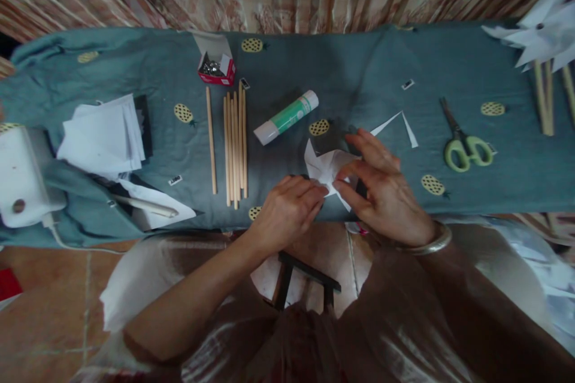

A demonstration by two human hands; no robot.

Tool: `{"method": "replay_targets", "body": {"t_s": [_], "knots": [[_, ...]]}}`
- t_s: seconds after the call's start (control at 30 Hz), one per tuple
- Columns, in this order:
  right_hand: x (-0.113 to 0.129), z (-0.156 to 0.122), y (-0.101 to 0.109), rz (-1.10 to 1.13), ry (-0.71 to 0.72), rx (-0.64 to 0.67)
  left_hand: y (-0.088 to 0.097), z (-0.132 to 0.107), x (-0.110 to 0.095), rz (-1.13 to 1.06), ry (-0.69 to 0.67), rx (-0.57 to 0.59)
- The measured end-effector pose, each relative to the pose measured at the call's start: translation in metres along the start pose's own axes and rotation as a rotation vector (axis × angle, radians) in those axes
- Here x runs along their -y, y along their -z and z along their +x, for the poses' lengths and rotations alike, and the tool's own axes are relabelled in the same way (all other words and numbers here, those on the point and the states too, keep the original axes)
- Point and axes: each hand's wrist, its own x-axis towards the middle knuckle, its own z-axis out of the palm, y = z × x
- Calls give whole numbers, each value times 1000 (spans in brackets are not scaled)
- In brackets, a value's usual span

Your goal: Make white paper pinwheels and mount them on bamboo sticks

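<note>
A white paper pinwheel point(327, 163) lies near the front edge of the cloth-covered table, its points curled in towards the middle. My left hand point(291, 206) is closed over its left side, fingertips pressed on the paper near the centre. Thumb and index finger of my right hand point(384, 188) pinch the paper at the middle; the other fingers are raised and bent. Just above lies a glue stick point(287, 116) with a green label. Thin white paper scraps point(398, 125) rest beyond my right hand, and green-handled scissors point(465, 146) lie farther right.
Several wooden sticks point(234, 146) lie left of the glue stick, below an opened red box point(217, 69) of small metal pieces. Stacked white paper point(103, 134) and a white device point(27, 179) with a cord are at the left. Finished pinwheels point(545, 30) on sticks lie far right.
</note>
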Motion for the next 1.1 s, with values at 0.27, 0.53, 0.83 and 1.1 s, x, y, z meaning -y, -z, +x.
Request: {"method": "replay_targets", "body": {"t_s": [0.27, 0.53, 0.83, 1.1], "knots": [[4, -4, -2, -23, 11, 6, 0, 0, 0, -14, 8, -16], [7, -4, 1, -25, -23, 51, 3, 1, 0, -17, 4, -27], [6, -3, -3, -19, -46, 69, 5, 2, -1, 52, -15, -21], [9, -2, -4, -30, -57, 56, 4, 2, 0, 13, -16, -43]]}}
